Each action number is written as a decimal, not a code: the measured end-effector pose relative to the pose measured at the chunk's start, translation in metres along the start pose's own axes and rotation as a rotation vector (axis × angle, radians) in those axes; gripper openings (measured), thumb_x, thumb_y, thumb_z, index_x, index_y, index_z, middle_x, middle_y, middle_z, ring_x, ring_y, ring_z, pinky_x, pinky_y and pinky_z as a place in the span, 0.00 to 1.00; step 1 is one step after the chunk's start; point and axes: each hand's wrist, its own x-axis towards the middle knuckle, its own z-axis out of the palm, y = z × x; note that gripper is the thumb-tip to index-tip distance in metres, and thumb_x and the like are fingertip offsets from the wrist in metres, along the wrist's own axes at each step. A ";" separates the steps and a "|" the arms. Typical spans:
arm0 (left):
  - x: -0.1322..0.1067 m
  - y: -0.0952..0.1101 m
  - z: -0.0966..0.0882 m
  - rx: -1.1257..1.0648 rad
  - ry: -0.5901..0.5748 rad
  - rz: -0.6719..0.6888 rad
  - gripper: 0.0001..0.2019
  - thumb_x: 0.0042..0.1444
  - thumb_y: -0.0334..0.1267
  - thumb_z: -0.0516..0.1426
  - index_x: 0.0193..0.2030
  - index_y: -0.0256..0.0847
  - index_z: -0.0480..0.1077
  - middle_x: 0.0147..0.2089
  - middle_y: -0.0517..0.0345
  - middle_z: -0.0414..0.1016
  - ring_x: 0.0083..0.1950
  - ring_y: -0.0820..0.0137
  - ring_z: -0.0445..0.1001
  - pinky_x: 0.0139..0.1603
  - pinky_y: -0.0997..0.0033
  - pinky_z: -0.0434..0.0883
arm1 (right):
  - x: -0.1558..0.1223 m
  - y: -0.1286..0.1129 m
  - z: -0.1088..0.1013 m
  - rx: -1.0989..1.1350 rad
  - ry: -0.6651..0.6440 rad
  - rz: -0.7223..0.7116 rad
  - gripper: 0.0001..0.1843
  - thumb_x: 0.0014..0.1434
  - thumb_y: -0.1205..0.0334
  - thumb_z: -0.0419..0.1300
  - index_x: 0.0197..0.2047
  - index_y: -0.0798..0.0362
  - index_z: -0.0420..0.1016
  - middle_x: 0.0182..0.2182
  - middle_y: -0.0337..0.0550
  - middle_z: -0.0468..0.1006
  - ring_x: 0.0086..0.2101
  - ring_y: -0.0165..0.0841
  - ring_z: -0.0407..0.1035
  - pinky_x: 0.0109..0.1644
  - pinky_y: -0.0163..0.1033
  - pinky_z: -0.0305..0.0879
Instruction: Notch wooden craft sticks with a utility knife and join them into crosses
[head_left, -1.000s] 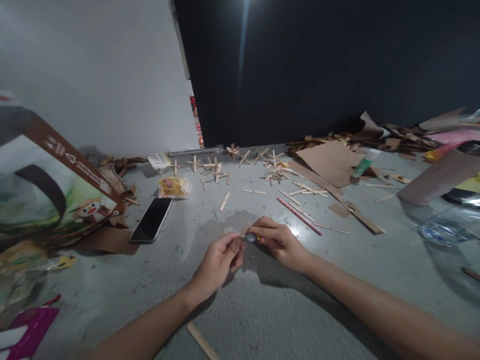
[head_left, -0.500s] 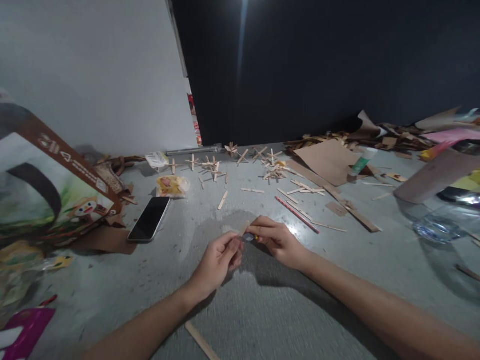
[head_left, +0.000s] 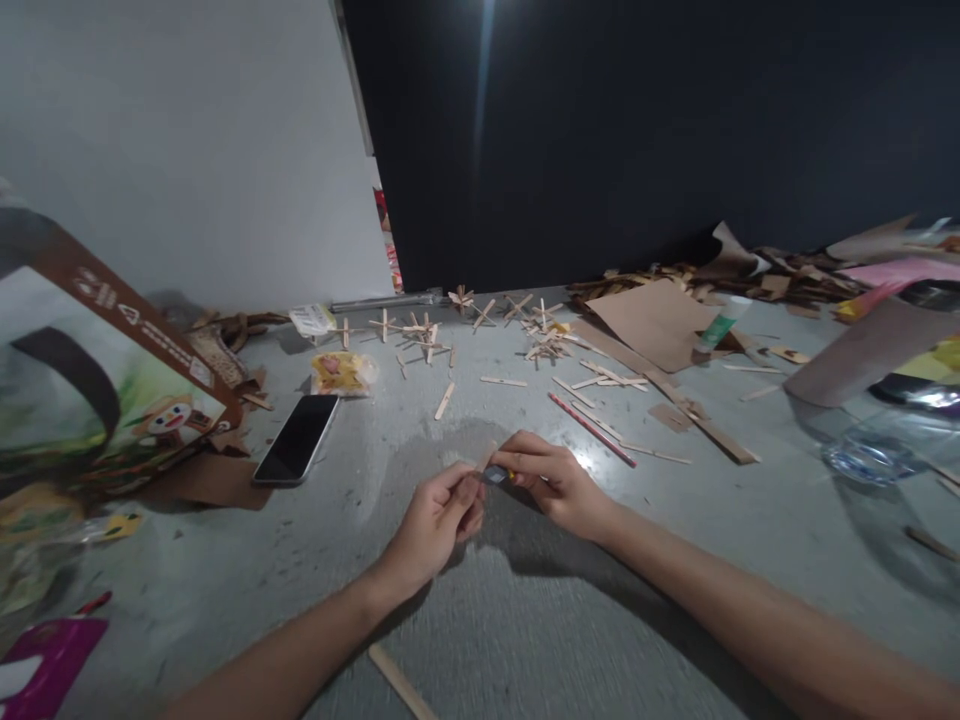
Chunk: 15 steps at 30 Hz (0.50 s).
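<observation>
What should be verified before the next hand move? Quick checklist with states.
1. Left hand pinched at the thin pale stick: ok, though the fingertips hide most of it.
2. Right hand closed on the small grey-and-yellow tool: ok.
3. Clear gap between tool and left fingertips: not ok, they are right up against each other.
4. Exact contact of tool on stick: cannot tell, too small.
5. Phone away from both hands: ok.
6. Red striped stick not touching right hand: ok.
</observation>
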 end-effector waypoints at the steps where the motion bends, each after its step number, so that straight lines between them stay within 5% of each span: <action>1: 0.000 0.000 0.000 0.003 0.000 -0.001 0.28 0.62 0.67 0.63 0.34 0.41 0.67 0.22 0.71 0.58 0.21 0.78 0.54 0.23 0.76 0.53 | 0.000 -0.001 0.000 -0.002 -0.002 0.008 0.20 0.81 0.60 0.51 0.62 0.47 0.83 0.41 0.50 0.80 0.40 0.38 0.74 0.45 0.44 0.73; 15: -0.001 0.005 0.003 -0.006 0.005 0.018 0.29 0.60 0.68 0.65 0.33 0.41 0.68 0.22 0.70 0.59 0.21 0.78 0.54 0.22 0.76 0.53 | 0.001 -0.004 -0.001 -0.008 -0.008 0.028 0.20 0.81 0.59 0.50 0.61 0.48 0.83 0.42 0.51 0.82 0.42 0.39 0.76 0.46 0.44 0.73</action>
